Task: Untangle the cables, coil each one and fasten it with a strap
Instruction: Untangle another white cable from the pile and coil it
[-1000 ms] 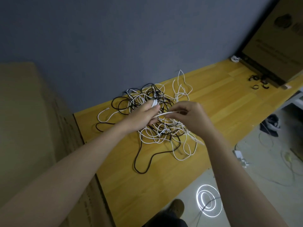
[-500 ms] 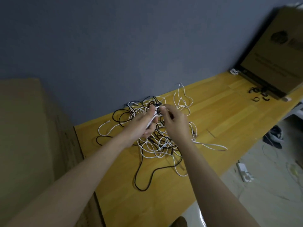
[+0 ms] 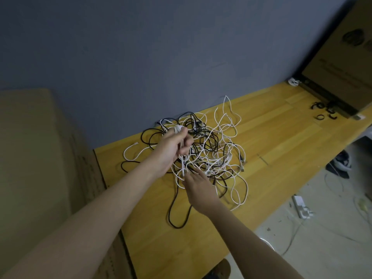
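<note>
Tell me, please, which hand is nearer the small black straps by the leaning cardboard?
Right. The right hand lies nearer the small black straps; the left hand sits farther left.

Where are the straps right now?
The black straps lie at the table's far right end, beside the leaning cardboard box, well away from the cable tangle.

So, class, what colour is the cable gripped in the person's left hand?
White; the head view shows the cable hanging from the left hand.
</note>
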The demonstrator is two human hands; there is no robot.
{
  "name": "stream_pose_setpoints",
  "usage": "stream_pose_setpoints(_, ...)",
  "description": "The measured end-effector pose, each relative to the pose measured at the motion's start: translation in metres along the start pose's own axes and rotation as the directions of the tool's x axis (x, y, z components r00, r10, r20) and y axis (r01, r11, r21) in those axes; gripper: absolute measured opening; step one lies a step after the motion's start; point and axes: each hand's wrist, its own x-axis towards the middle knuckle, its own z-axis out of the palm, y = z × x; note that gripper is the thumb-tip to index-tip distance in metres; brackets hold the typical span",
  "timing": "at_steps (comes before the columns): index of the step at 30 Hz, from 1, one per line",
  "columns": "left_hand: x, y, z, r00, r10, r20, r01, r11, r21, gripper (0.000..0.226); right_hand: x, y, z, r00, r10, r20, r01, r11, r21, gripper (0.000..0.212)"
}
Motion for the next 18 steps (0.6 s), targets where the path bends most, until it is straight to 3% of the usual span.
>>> stream_pose_setpoints(2,0.001,-0.006,0.001,0.998,0.054,-0.033,-0.047,0.981,0.188,0.018,-0.003,-0.013,-0.001,0.989,-0.083,-0.121,0.068,0.991,-0.118,0.018)
stream_pose_setpoints(5,-0.001,-0.013,0.003,0.993,0.114,0.034,-0.117,0.879,0.463,0.012,-0.007,-0.023,-0.012,0.943,-0.153,-0.296,0.097,0.976,-0.195,0.017)
stream_pose_setpoints(8,-0.006,-0.018,0.001,0.989,0.082,0.125,-0.148,0.646,0.749,0.01,-0.017,-0.022,-0.026,0.869,-0.2,-0.453,0.09,0.963,-0.252,0.006)
stream_pose_setpoints(10,-0.007,-0.02,0.0,0.987,0.039,0.154,-0.155,0.439,0.885,0.01,-0.02,-0.012,-0.037,0.829,-0.205,-0.519,0.077,0.963,-0.259,0.014)
stream_pose_setpoints(12,-0.008,-0.022,0.001,0.991,-0.014,0.136,-0.125,0.31,0.942,0.022,-0.021,0.001,-0.048,0.805,-0.199,-0.559,0.067,0.966,-0.248,0.018)
stream_pose_setpoints(15,-0.008,-0.021,0.005,0.987,-0.063,0.151,-0.13,0.259,0.957,0.024,-0.018,0.018,-0.055,0.799,-0.129,-0.587,0.049,0.987,-0.15,0.018)
stream_pose_setpoints(18,-0.009,-0.019,0.004,0.981,-0.089,0.174,-0.139,0.309,0.941,0.034,-0.013,0.028,-0.062,0.731,0.139,-0.668,-0.056,0.988,0.145,0.021)
